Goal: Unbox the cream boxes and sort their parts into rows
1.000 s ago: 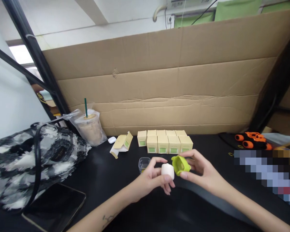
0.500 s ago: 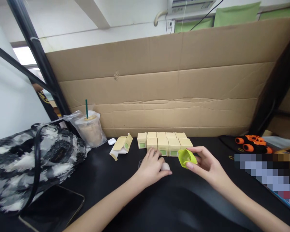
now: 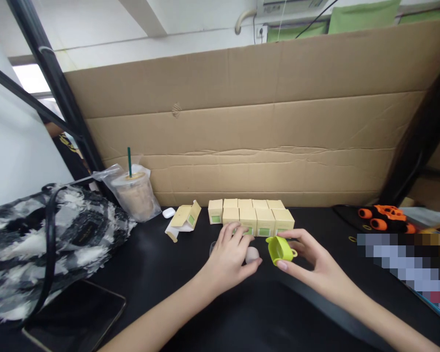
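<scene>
My left hand (image 3: pixel 229 256) rests low on the black table (image 3: pixel 161 264), its thumb and fingers holding a small white rounded piece (image 3: pixel 252 254). The hand covers most of a small clear container behind it. My right hand (image 3: pixel 313 264) holds a lime-green silicone case (image 3: pixel 278 249) between thumb and fingers, its hollow side turned towards me, just right of the white piece. A row of small yellow boxes with green labels (image 3: pixel 254 217) stands right behind both hands.
An opened yellow box (image 3: pixel 185 217) and a white earbud case (image 3: pixel 168 212) lie at the left. An iced drink in a plastic bag (image 3: pixel 134 193), a black-and-white handbag (image 3: pixel 47 239), a tablet (image 3: pixel 77 318), an orange object (image 3: pixel 385 217) and a cardboard wall (image 3: pixel 264 137) surround the work spot.
My left hand lowered the white piece from in front of me to the table and covered the clear container. My right hand moved the green case apart from it and lower.
</scene>
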The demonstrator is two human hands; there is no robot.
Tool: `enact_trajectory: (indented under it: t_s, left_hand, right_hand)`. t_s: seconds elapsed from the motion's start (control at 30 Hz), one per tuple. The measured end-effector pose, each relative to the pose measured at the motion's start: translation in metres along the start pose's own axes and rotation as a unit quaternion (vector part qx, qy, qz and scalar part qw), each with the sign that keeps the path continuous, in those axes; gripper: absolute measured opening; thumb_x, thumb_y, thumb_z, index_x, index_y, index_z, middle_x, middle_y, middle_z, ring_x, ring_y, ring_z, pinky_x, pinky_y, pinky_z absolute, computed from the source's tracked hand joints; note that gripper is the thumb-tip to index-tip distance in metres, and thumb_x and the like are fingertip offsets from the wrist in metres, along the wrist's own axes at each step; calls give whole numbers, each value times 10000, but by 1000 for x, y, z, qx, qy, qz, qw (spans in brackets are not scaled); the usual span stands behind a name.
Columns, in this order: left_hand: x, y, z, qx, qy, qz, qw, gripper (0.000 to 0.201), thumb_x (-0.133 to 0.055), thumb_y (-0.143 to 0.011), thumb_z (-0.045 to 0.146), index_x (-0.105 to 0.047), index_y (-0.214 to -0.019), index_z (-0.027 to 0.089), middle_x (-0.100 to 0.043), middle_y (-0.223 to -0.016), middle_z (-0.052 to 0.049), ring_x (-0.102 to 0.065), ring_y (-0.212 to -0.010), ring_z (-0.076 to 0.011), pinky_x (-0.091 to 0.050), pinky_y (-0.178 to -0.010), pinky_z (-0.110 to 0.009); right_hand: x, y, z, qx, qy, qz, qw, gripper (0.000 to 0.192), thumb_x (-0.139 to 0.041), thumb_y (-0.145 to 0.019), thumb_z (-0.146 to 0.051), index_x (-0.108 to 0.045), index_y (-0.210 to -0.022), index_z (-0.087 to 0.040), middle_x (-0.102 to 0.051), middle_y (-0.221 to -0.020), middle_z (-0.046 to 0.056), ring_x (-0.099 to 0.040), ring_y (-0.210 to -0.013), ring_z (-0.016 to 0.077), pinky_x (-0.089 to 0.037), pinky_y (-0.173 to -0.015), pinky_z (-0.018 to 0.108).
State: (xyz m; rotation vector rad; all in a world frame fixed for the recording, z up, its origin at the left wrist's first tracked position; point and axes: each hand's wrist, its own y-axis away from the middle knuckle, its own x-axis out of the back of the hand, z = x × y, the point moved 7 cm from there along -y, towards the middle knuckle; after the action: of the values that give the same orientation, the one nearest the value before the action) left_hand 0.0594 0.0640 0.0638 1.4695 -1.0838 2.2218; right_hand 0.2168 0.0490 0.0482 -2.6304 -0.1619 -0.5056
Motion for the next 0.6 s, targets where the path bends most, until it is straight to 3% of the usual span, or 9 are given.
enact_trajectory:
  t_s: [0.07, 0.13, 0.17, 0.23, 0.3, 0.33, 0.4, 0.47, 0.6]
  left_hand:
    - [4, 6, 7, 24, 92, 16, 995, 171, -496, -864, 280, -595, -951, 170, -620, -1029, -97, -472, -1100, -285, -376, -960, -464]
    - [-6, 13, 11, 78, 258, -8, 963, 181, -446, -895, 289, -582, -908, 171, -620, -902, -69, -551, -918, -222, -451, -839, -389]
    - [-15, 16, 13, 112, 358, -32, 926, 202, -451, -896, 321, -577, -925, 166, -613, -882, -61, -571, -833, -194, -476, -759, -350]
    - [-36, 22, 18, 179, 543, -74, 817, 275, -511, -865, 388, -575, -986, 150, -604, -890, -56, -585, -717, -149, -486, -644, -290]
    - [-48, 26, 21, 226, 654, -86, 717, 334, -608, -805, 410, -602, -981, 126, -605, -870, -50, -589, -672, -123, -483, -624, -262]
    - [-50, 26, 21, 240, 681, -77, 688, 334, -653, -776, 397, -619, -949, 114, -608, -842, -45, -590, -664, -115, -482, -640, -255]
    - [-48, 25, 18, 251, 701, -42, 666, 318, -707, -742, 358, -634, -920, 105, -626, -824, -41, -589, -654, -102, -475, -667, -248]
    - [-42, 23, 13, 252, 703, -8, 666, 320, -723, -734, 333, -628, -938, 105, -647, -851, -54, -592, -661, -106, -469, -670, -249]
    - [-38, 21, 6, 260, 694, 20, 670, 308, -733, -723, 302, -624, -932, 104, -661, -847, -56, -595, -661, -114, -467, -668, -258]
  right_hand:
    - [1, 3, -4, 31, 64, -6, 997, 365, -668, -784, -353, -491, -1092, -265, -656, -989, 34, -645, -941, 222, -526, -833, 383]
    - [-3, 6, -7, 68, 110, -24, 991, 383, -666, -787, -319, -470, -1113, -272, -641, -1001, 29, -640, -940, 210, -526, -831, 362]
    - [-6, 8, -9, 87, 126, -35, 988, 390, -667, -788, -302, -460, -1118, -273, -635, -1018, 31, -637, -946, 206, -524, -833, 353]
    - [-11, 11, -11, 120, 147, -56, 980, 396, -675, -787, -272, -451, -1113, -280, -628, -1050, 34, -633, -964, 201, -522, -835, 334]
    - [-16, 13, -14, 148, 154, -75, 974, 410, -676, -788, -250, -447, -1125, -291, -623, -1088, 35, -625, -999, 199, -517, -850, 324]
    - [-17, 14, -16, 158, 153, -80, 972, 428, -671, -793, -244, -443, -1151, -298, -614, -1124, 39, -613, -1034, 203, -511, -868, 328]
    - [-15, 14, -19, 165, 151, -76, 972, 451, -638, -816, -243, -436, -1215, -308, -565, -1234, 58, -560, -1134, 222, -483, -928, 357]
    - [-10, 13, -21, 149, 148, -53, 976, 392, -591, -848, -252, -470, -1218, -301, -550, -1248, 68, -544, -1143, 232, -475, -935, 379]
    - [-10, 9, -13, 56, 83, -55, 993, 129, -533, -891, -296, -590, -995, -245, -640, -866, 26, -619, -772, 171, -533, -703, 307]
